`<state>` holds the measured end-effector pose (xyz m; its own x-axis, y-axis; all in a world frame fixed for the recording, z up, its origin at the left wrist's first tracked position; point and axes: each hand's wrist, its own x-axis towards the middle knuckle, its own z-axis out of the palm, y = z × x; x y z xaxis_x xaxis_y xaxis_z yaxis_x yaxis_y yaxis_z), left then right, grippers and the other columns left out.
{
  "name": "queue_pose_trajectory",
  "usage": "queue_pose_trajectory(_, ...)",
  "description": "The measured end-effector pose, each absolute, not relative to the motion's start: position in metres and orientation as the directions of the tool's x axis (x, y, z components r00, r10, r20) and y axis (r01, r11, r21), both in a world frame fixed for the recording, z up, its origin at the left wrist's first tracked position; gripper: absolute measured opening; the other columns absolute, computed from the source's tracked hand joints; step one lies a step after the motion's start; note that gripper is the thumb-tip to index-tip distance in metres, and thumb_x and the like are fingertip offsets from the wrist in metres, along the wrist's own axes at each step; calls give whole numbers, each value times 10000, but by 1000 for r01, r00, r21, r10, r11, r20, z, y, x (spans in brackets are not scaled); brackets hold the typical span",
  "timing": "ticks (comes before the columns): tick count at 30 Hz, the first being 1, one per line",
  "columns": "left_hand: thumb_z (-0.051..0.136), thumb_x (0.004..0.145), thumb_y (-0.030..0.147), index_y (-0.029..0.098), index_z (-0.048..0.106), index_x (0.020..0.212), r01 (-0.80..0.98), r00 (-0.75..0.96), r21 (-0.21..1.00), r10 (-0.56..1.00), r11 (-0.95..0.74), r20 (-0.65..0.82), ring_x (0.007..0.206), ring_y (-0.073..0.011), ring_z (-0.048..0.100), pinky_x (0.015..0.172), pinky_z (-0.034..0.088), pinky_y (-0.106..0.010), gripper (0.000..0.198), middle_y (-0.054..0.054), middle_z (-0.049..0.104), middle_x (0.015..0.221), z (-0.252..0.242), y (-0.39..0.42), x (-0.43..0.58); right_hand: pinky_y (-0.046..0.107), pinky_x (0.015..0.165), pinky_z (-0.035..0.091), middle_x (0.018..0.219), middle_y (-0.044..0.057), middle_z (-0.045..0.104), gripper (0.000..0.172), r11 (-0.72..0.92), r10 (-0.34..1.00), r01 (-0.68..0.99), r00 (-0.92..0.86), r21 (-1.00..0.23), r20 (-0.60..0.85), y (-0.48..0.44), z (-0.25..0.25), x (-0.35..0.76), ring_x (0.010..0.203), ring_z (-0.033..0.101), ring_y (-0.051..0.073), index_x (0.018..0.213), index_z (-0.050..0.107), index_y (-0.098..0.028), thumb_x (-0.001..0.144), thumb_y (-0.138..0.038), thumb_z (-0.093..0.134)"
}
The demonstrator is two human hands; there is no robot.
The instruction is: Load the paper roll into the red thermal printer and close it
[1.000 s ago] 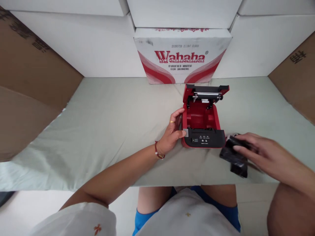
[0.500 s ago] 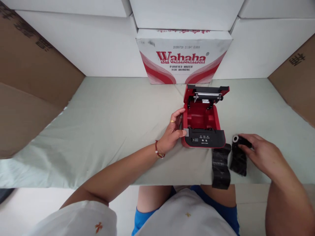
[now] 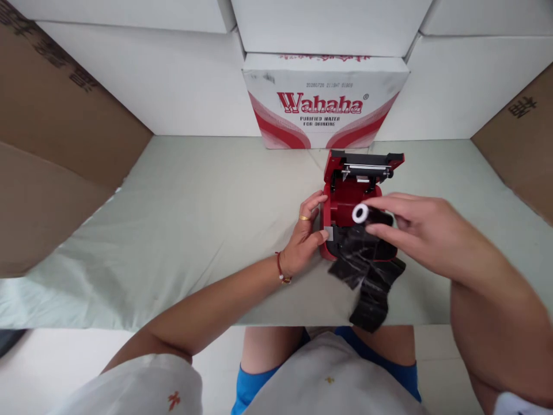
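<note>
A small red and black printer (image 3: 327,246) stands on the cloth, its lid (image 3: 367,158) tilted up and its red inner bay partly showing. My left hand (image 3: 306,236) grips the printer's left side, thumb at the grey corner piece and fingers along the side wall. Between the thumb and fingers of my right hand (image 3: 425,230) is a small roll of black film (image 3: 378,217) with a white core end turned to the left. The roll is held above the printer's front and bay. Loose crumpled film hangs from it across the front panel and down over the cloth.
A white and red Wahaha water carton (image 3: 326,104) stands behind the printer, against large white boxes (image 3: 199,80). Brown cardboard boxes flank the left (image 3: 64,144) and right (image 3: 522,132). A pale green cloth (image 3: 216,196) covers the table, whose front edge is close to my lap.
My right hand has lifted the black roll from the cloth right of the printer and brought it left, over the printer. Its loose film has followed. My left hand stays on the printer.
</note>
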<state>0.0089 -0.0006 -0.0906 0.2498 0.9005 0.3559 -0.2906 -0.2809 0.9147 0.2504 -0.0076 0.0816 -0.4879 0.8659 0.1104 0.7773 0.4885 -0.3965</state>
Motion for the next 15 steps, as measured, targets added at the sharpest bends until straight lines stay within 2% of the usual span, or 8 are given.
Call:
queue_pose_trajectory(3, 623, 1047, 561, 350, 505, 1639, -38, 181, 827, 810, -561, 558, 1704, -388, 339, 1421, 226, -673, 640, -113, 455, 1739, -84, -8, 4, 360, 760, 591, 1238, 81, 847, 348, 391, 920, 900, -387, -193, 59, 13, 63, 219, 948, 791, 259, 1318, 810, -258, 1012, -279, 647)
queue_pose_trajectory(5, 617, 1044, 540, 338, 494, 1667, 68, 222, 694, 689, -717, 690, 1685, -398, 389, 1415, 226, -686, 666, -130, 543, 1679, -80, -14, 1, 374, 763, 582, 1281, 107, 839, 345, 357, 934, 931, -358, -82, 1, 18, 55, 207, 1001, 794, 284, 1306, 809, -248, 1007, -257, 638)
queue_pose_trajectory(7, 617, 1038, 524, 341, 513, 1665, 107, 305, 571, 574, -814, 760, 1660, -390, 454, 1415, 230, -669, 661, -124, 633, 1616, -77, -19, 0, 368, 734, 562, 1282, 120, 838, 338, 345, 937, 939, -345, -18, -52, 21, 52, 199, 996, 796, 288, 1285, 810, -242, 1000, -226, 629)
queue_pose_trajectory(9, 607, 1044, 482, 338, 539, 1650, 135, 366, 505, 517, -852, 774, 1616, -364, 533, 1424, 220, -633, 626, -108, 721, 1535, -75, -22, 0, 367, 732, 553, 1286, 122, 840, 341, 329, 941, 944, -327, 12, -85, 25, 53, 194, 1003, 803, 293, 1284, 806, -241, 999, -205, 621)
queue_pose_trajectory(12, 605, 1053, 427, 323, 535, 1657, 189, 372, 478, 513, -858, 774, 1534, -327, 638, 1432, 211, -586, 618, -91, 783, 1472, -74, -24, 3, 394, 763, 572, 1256, 137, 852, 373, 293, 950, 956, -289, 19, -119, 33, 54, 190, 1001, 819, 323, 1332, 796, -235, 1007, -195, 617)
queue_pose_trajectory(15, 648, 1029, 385, 304, 521, 1672, 220, 355, 437, 488, -872, 797, 1509, -304, 666, 1434, 219, -543, 660, -92, 792, 1473, -73, -24, 6, 426, 849, 611, 1247, 144, 857, 384, 324, 941, 943, -329, -74, -76, 31, 55, 195, 1048, 827, 339, 1345, 804, -216, 1001, -184, 638)
